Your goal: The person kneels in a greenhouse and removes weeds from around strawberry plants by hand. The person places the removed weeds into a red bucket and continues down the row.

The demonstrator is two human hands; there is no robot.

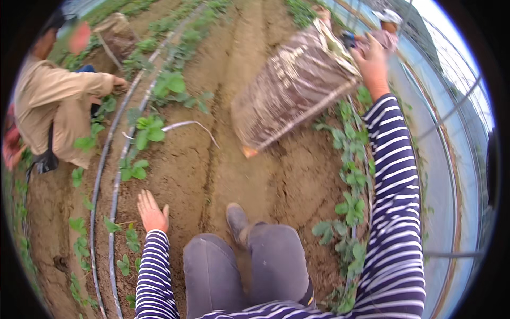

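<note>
My left hand (pixel 153 213) is spread low over the brown soil, holding nothing, beside the leafy seedlings (pixel 135 169) on the left. My right hand (pixel 373 65) is stretched far forward, its thumb and finger apart. It is beside the upper right corner of a brown printed plastic sack (pixel 291 87); whether it touches the sack is hard to tell. The sack lies slanted across the furrow, its pale mouth at the far end and its lower corner towards me. What it holds is hidden. Both the sack and my right hand are slightly blurred.
Two drip hoses (pixel 104 155) run along the left row. A co-worker (pixel 59 99) crouches there near another sack (pixel 117 38). Broad-leaved plants (pixel 352 211) line the right, before plastic sheeting (pixel 442 171) and metal hoops. Another person (pixel 384 34) is at far right. A pale strip (pixel 187 124) lies on the soil.
</note>
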